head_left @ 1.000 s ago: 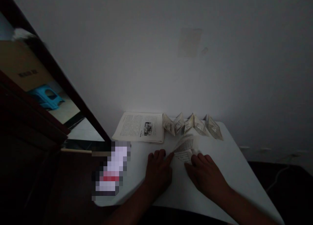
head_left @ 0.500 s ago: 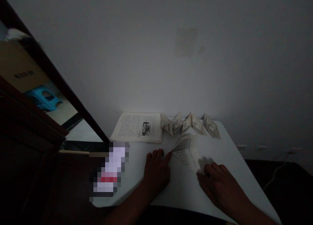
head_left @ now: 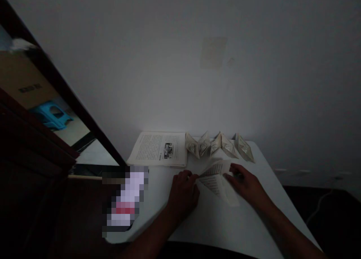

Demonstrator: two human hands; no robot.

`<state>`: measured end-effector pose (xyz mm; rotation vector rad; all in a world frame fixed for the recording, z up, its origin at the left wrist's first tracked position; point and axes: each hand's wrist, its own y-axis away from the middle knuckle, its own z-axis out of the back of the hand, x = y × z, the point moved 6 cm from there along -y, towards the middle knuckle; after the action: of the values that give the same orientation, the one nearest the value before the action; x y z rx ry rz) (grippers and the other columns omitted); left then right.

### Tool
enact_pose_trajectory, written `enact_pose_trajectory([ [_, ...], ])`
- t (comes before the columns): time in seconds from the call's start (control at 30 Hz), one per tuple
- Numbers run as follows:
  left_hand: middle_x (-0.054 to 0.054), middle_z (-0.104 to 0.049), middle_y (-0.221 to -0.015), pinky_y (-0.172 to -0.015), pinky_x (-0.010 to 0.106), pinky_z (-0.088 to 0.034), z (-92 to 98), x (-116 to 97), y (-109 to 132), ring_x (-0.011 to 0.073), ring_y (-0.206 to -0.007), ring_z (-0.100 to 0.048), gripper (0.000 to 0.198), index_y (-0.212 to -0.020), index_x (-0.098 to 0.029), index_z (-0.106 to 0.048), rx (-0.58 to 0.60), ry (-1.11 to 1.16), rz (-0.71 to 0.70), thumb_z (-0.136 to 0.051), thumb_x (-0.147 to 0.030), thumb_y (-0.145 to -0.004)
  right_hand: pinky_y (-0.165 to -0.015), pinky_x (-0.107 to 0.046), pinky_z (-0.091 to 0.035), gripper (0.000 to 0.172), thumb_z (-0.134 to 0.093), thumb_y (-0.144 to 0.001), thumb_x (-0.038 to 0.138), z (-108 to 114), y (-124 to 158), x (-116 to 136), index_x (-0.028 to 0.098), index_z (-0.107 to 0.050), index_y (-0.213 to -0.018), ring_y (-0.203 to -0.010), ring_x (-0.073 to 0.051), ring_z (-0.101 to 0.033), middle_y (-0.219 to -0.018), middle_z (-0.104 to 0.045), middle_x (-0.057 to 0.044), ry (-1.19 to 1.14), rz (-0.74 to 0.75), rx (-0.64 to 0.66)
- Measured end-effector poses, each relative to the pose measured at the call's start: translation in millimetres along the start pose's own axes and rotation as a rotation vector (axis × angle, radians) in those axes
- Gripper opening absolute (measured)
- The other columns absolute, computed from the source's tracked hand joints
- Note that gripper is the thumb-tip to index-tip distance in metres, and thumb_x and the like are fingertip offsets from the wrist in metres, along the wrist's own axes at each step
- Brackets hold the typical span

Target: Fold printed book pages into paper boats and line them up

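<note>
A folded sheet of printed paper (head_left: 216,182) lies on the white table in front of me, its pointed end toward the left and its wider, paler edge to the right. My left hand (head_left: 184,189) has its fingertips closed on that left point. At the upper right edge, my right hand (head_left: 244,183) holds the paper between thumb and bent fingers. Behind it stands a row of several folded paper shapes (head_left: 216,144), made of printed pages. To their left lies an open-faced stack of printed pages (head_left: 149,148) with a dark picture.
A phone-like object (head_left: 128,199), blurred out, rests at the left edge of the white table (head_left: 197,227). The table's far edge meets a grey wall (head_left: 158,71). A dark-framed mirror (head_left: 81,116) leans at the left, showing a blue stool (head_left: 53,114) and a cardboard box (head_left: 25,78).
My right hand has moved up and away from the paper's lower corner to its upper right edge. The paper's lower right part now spreads further out. My left hand stays at the point.
</note>
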<state>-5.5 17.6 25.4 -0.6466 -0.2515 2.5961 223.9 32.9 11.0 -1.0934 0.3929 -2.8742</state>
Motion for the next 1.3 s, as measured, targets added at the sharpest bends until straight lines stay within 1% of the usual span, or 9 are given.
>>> enact_pose_trajectory([
  [0.1, 0.007, -0.054, -0.103, -0.088, 0.035, -0.036, 0.6, 2, -9, 0.02, -0.099, -0.047, 0.023, -0.103, -0.017, -0.056, -0.038, 0.075, 0.024, -0.045, -0.017, -0.082, -0.061, -0.029, -0.047, 0.035, -0.055, -0.076, 0.046, -11, -10, -1, 0.017, -0.062, -0.094, -0.067, -0.019, -0.06, -0.078, -0.066, -0.005, -0.119, -0.028, 0.014],
  [0.2, 0.007, -0.056, -0.103, -0.089, 0.035, -0.036, -3.0, 5, -18, 0.0201, -0.1, -0.048, 0.022, -0.103, -0.016, -0.056, -0.032, 0.093, 0.046, -0.049, -0.023, -0.083, -0.053, -0.026, -0.044, 0.029, -0.056, -0.076, 0.045, -18, -8, 2, 0.017, -0.064, -0.081, -0.056, -0.015, -0.056, -0.069, -0.064, -0.001, -0.259, -0.049, 0.017],
  [0.3, 0.006, -0.058, -0.099, -0.087, 0.036, -0.036, -8.7, 6, -23, 0.0202, -0.097, -0.05, 0.021, -0.099, -0.018, -0.06, 0.008, 0.096, 0.049, -0.05, -0.029, -0.083, -0.055, -0.025, -0.044, 0.025, -0.061, -0.074, 0.042, -18, -1, 2, 0.017, -0.062, -0.077, -0.058, -0.015, -0.056, -0.067, -0.063, -0.001, -0.399, -0.07, -0.015],
  [0.47, 0.005, -0.061, -0.094, -0.085, 0.034, -0.038, -12.2, 10, -27, 0.019, -0.093, -0.053, 0.02, -0.092, -0.018, -0.064, 0.045, 0.227, 0.105, -0.052, -0.03, -0.082, -0.06, -0.027, -0.048, 0.028, -0.065, -0.072, 0.041, -16, 6, -4, 0.016, -0.061, -0.083, -0.065, -0.018, -0.06, -0.073, -0.065, -0.003, -0.574, -0.139, -0.075],
  [0.63, 0.005, -0.066, -0.085, -0.073, 0.029, -0.042, -17.7, 15, -28, 0.0175, -0.078, -0.058, 0.024, -0.087, -0.016, -0.067, 0.166, 0.428, 0.209, -0.053, -0.034, -0.078, -0.063, -0.029, -0.05, 0.027, -0.068, -0.07, 0.04, -13, 8, 1, 0.016, -0.062, -0.082, -0.069, -0.019, -0.062, -0.074, -0.067, -0.004, -0.655, -0.134, -0.135],
  [0.87, 0.003, -0.065, -0.072, -0.059, 0.023, -0.038, -24.8, 11, -29, 0.0142, -0.065, -0.055, 0.024, -0.079, -0.012, -0.067, 0.338, 0.644, 0.238, -0.056, -0.031, -0.072, -0.056, -0.027, -0.048, 0.027, -0.068, -0.067, 0.041, -6, 9, 4, 0.017, -0.061, -0.076, -0.062, -0.018, -0.06, -0.069, -0.065, -0.003, -0.619, -0.15, -0.184],
  [1.0, -0.003, -0.051, -0.056, -0.05, 0.021, -0.03, -26.9, 9, -31, 0.0091, -0.052, -0.042, 0.021, -0.07, -0.009, -0.065, 0.433, 0.683, 0.223, -0.055, -0.028, -0.07, -0.055, -0.026, -0.048, 0.027, -0.069, -0.067, 0.041, -8, 8, 0, 0.017, -0.061, -0.078, -0.061, -0.016, -0.059, -0.067, -0.062, -0.002, -0.65, -0.15, -0.197],
  [1.13, -0.005, -0.046, -0.054, -0.048, 0.02, -0.028, -24.7, 8, -33, 0.0079, -0.05, -0.038, 0.017, -0.065, -0.01, -0.063, 0.465, 0.713, 0.227, -0.056, -0.025, -0.067, -0.062, -0.027, -0.049, 0.027, -0.068, -0.07, 0.037, -11, 6, 3, 0.02, -0.056, -0.087, -0.067, -0.016, -0.061, -0.074, -0.062, -0.002, -0.77, -0.126, -0.142],
  [1.3, -0.005, -0.047, -0.054, -0.049, 0.021, -0.029, -24.6, 6, -34, 0.0081, -0.05, -0.039, 0.014, -0.064, -0.01, -0.062, 0.517, 0.725, 0.226, -0.057, -0.022, -0.064, -0.07, -0.034, -0.05, 0.046, -0.068, -0.072, 0.032, -16, 4, 12, 0.026, -0.043, -0.11, -0.078, -0.02, -0.065, -0.091, -0.066, -0.006, -1.02, -0.127, -0.007],
])
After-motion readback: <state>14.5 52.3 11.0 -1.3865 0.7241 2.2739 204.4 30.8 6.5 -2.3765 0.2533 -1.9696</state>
